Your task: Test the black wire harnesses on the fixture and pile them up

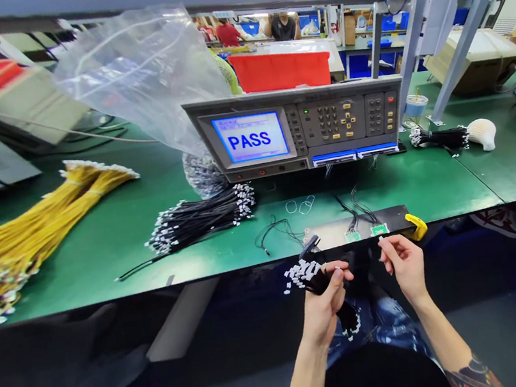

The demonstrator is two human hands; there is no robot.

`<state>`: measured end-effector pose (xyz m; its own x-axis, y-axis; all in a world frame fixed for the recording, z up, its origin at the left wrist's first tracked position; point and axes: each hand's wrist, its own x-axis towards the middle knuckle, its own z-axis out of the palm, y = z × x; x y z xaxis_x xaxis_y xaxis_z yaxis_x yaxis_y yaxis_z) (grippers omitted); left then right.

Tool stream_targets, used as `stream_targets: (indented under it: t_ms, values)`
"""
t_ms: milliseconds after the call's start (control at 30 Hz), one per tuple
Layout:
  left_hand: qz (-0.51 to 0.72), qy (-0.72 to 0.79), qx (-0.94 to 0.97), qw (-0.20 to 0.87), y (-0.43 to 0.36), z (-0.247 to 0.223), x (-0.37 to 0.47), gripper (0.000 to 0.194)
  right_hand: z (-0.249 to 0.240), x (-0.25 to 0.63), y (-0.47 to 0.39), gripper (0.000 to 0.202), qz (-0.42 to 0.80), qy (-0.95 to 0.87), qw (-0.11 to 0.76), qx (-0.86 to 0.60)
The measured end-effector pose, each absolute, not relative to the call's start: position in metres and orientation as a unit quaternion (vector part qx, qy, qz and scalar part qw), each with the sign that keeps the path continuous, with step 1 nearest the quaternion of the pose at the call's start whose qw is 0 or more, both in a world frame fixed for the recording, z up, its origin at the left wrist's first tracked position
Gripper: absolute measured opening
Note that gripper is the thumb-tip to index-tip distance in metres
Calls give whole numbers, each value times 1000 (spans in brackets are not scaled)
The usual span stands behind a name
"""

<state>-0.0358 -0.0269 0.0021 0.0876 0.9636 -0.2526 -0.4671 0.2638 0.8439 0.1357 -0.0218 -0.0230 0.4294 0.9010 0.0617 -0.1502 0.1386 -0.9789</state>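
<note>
A bundle of short black cables with white connectors (pixel 303 273) is held in my left hand (pixel 326 306), just off the table's front edge. Its thumb and index finger also pinch a small white connector end. My right hand (pixel 403 263) is closed in a pinch at a small white connector (pixel 382 240), below the right green circuit board (pixel 379 229). Another green board (pixel 352 237) sits to its left on a dark strip; black wires rise from both. Behind them the grey tester (pixel 299 129) shows PASS on its screen (pixel 250 138).
Black cable bundle (pixel 201 218) and yellow cable bundles (pixel 44 225) lie on the green table (pixel 124 239) at left. A yellow clamp (pixel 417 226) grips the front edge. A plastic bag (pixel 143 75) hangs beside the tester. People (pixel 282 27) are in the background.
</note>
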Motion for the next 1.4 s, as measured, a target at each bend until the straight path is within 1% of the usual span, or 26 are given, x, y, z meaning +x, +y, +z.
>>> stream_targets:
  t_ms: [100, 267, 467, 567, 700, 900, 1067, 1167, 1400]
  values:
    - [533, 426, 311, 661, -26, -5, -30, 50, -27, 134, -17, 43, 367, -373, 654, -546]
    - [483, 426, 352, 679, -28, -1, -20, 53, -29, 134, -16, 41, 327, -389, 653, -561]
    - [463, 435, 356, 685, -27, 9, -9, 62, -26, 133, -17, 39, 333, -378, 656, -562]
    - [459, 440, 350, 688, -26, 8, -6, 64, -24, 131, -16, 40, 347, -359, 664, -556]
    - [455, 433, 353, 694, -24, 7, -6, 63, -22, 127, -16, 40, 352, -339, 676, -551]
    - [464, 417, 354, 697, -24, 3, -9, 58, -22, 129, -15, 39, 362, -354, 663, -552]
    - [452, 419, 375, 693, -24, -5, -9, 50, -21, 128, -14, 39, 329, -369, 667, -556]
    - [463, 440, 391, 663, -21, -10, -6, 46, -21, 128, -13, 39, 325, -373, 669, -556]
    - [546, 499, 408, 536, -7, -18, 4, 37, -33, 148, -20, 37, 366, -376, 667, -529]
